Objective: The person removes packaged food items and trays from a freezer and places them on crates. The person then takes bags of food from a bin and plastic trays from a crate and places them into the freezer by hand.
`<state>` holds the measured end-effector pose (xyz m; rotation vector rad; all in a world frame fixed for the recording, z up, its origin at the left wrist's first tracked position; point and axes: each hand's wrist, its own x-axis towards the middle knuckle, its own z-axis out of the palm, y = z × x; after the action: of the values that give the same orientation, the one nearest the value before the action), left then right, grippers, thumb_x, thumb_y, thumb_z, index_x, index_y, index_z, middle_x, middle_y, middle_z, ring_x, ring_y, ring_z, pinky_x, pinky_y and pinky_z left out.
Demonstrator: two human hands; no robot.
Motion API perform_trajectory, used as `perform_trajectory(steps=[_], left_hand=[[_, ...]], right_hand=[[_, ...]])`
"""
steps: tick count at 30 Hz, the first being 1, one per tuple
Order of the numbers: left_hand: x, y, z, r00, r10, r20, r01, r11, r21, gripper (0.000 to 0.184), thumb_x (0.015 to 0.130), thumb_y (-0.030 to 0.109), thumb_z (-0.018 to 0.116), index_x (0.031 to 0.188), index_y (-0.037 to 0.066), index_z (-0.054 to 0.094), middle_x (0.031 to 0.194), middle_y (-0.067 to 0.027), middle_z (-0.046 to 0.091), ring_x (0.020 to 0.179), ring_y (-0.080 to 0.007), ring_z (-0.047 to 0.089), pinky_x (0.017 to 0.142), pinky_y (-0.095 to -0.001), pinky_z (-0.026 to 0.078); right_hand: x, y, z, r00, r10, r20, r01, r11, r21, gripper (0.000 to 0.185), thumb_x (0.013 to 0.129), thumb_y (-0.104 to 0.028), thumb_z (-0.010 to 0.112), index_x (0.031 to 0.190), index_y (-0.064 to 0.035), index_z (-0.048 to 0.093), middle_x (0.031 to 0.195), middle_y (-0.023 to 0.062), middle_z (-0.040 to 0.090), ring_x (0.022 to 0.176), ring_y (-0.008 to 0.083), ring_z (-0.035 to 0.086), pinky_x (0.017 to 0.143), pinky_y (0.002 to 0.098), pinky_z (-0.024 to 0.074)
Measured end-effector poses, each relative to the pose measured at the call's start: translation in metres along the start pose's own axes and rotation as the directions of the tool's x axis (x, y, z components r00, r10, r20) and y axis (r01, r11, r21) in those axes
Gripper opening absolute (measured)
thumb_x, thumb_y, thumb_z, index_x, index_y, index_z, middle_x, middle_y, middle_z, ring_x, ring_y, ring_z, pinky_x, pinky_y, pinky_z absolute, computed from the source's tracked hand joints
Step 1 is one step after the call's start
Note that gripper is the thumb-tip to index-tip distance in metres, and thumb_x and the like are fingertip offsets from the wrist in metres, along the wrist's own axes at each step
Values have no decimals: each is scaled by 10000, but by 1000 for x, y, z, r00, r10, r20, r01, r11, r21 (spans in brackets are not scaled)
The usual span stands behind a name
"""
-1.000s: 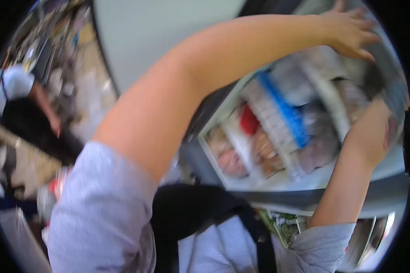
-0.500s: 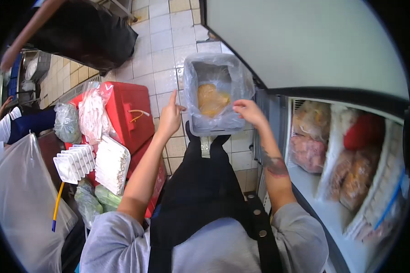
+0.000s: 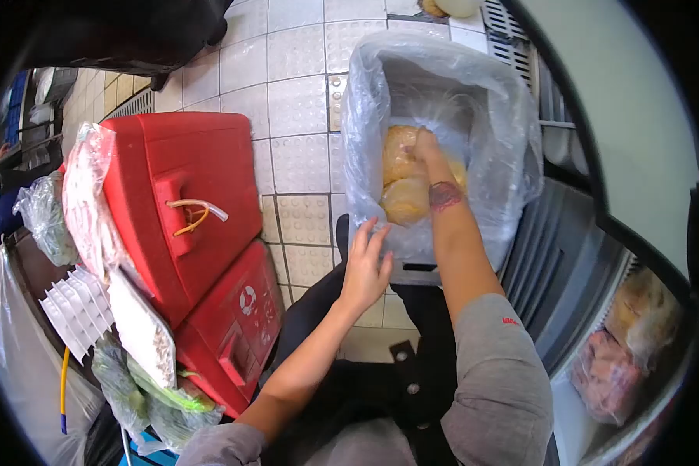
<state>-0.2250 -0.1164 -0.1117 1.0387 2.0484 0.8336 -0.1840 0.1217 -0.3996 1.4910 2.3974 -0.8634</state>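
Observation:
A plastic-lined crate (image 3: 412, 272) stands on the floor before me, with bags of yellowish food (image 3: 405, 200) at its bottom. My right hand (image 3: 426, 146) reaches down inside it, its fingers closed at the top of one bag. Just outside the crate's near left corner is my left hand (image 3: 367, 268), fingers spread, holding nothing. The clear liner (image 3: 365, 116) folds over the crate's rim on all sides.
Stacked red cool boxes (image 3: 202, 194) stand at the left, with bagged goods, white trays (image 3: 78, 311) and green vegetables (image 3: 171, 396) beside them. An open freezer drawer (image 3: 571, 419) with bagged meat (image 3: 607, 377) is at the lower right. A dark-clothed person (image 3: 124, 35) is at the upper left.
My view has swung from the freezer down to the crate and come closer. My right hand has gone down into the crate onto a bag. My left hand has come nearer the crate's near edge.

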Motion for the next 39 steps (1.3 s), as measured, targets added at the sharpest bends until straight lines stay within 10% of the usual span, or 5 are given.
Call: perform_trajectory(steps=[14,23,26,30,39], left_hand=[[-7,-38,4,934,-338,113,356,871,-338,235,827,38,579,1061,23,585,1042,-82,608,956,-202,567,844,-323,433],[29,116,-63,266,-479,836,684,-518,-514,721,788,590,573,1264,60,461,1247,-159,512,1164,-299,467,1003,-460,351],[24,183,-85,564,46,825,699,-558,-447,750,786,616,551,1282,64,444,1256,-164,507,1151,-307,485,1013,-466,356],[-29,273,-139,852,20,524,481,-427,-766,704,800,531,584,1299,58,431,1233,-162,529,1133,-307,507,998,-454,387],[-49,381,-268,737,454,501,515,103,-851,537,739,63,614,1248,-15,464,1202,-157,558,1069,-278,572,944,-411,455]], right_hand=[[-102,-34,-17,959,283,-20,-234,829,508,286,690,-162,699,935,-49,603,841,216,637,828,394,612,714,462,471],[-322,-170,-314,940,197,-280,-19,846,533,132,718,-56,637,770,-5,527,721,207,573,703,422,562,590,462,429],[-412,-193,-391,927,-203,-317,320,868,381,89,709,-34,616,742,-29,533,660,150,493,689,370,523,604,440,404],[-501,-204,-451,899,-341,-275,419,854,308,136,663,-11,617,767,-75,554,719,95,509,758,318,527,688,401,405],[-550,-200,-582,868,94,-487,467,177,867,924,570,-373,848,1295,-6,409,1292,118,438,1207,190,410,1014,362,340]])
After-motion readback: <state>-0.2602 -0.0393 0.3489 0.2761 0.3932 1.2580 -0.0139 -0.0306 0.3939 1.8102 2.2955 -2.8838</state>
